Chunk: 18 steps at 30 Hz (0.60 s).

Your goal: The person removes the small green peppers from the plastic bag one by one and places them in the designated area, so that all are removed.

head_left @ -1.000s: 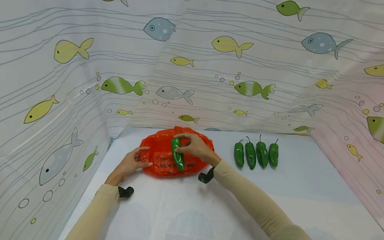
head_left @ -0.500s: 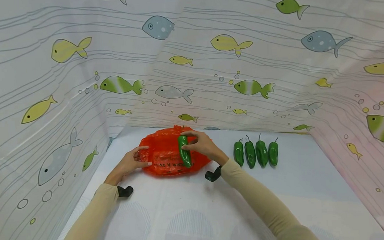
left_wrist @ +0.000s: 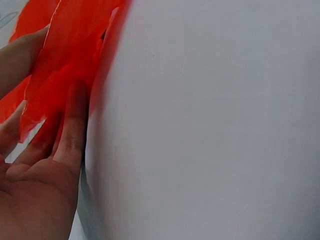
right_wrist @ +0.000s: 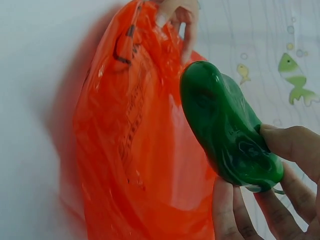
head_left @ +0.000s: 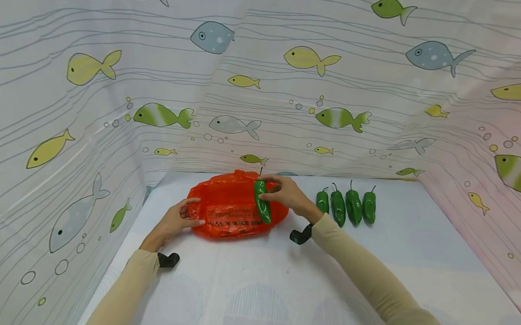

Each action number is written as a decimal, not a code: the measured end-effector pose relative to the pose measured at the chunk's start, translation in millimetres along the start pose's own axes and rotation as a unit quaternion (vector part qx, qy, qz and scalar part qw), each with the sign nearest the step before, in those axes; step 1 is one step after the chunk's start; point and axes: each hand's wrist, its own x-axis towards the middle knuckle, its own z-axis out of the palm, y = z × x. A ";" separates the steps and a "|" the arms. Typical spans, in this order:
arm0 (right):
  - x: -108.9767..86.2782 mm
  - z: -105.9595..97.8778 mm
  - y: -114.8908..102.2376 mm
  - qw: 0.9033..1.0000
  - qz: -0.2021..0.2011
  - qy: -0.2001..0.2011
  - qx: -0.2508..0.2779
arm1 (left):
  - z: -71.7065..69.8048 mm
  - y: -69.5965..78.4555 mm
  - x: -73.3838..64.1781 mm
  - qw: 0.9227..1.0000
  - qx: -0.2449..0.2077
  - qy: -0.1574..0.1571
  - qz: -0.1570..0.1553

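My right hand (head_left: 286,194) pinches a glossy green chili pepper (head_left: 261,201) near its stem end, thumb on one side and fingers on the other. The pepper hangs nearly upright over the right part of a red plastic bag (head_left: 228,223) in the head view. In the right wrist view the chili pepper (right_wrist: 222,127) stands in front of the bag (right_wrist: 115,165). At the bag's left end my left hand (head_left: 175,218) holds its edge, thumb and index finger apart. In the left wrist view, red film (left_wrist: 65,65) overlaps fingertips of the left hand (left_wrist: 45,170).
Several more green chili peppers (head_left: 353,209) lie in a row to the right of the bag, the leftmost partly behind my right sleeve. A white patterned cloth (head_left: 249,281) covers the table. Fish-printed sheets (head_left: 283,97) stand around it. A black wrist mount (head_left: 300,235) sits on my right wrist.
My right hand has moved to the right with the chili pepper, from over the bag's middle to over its right part. My left hand has stayed at the bag's left end.
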 end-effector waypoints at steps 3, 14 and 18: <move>-2.4 -5.9 2.3 1.000 -0.001 0.005 -0.004 | 0.3 -1.5 1.6 1.000 0.006 -0.001 -0.002; -13.1 -27.5 10.8 1.000 -0.005 0.025 -0.010 | 0.9 1.1 -2.4 1.000 -0.015 -0.001 0.004; -18.1 -35.4 14.2 0.999 0.003 0.036 -0.011 | 0.8 2.0 -2.9 1.000 -0.015 -0.003 0.003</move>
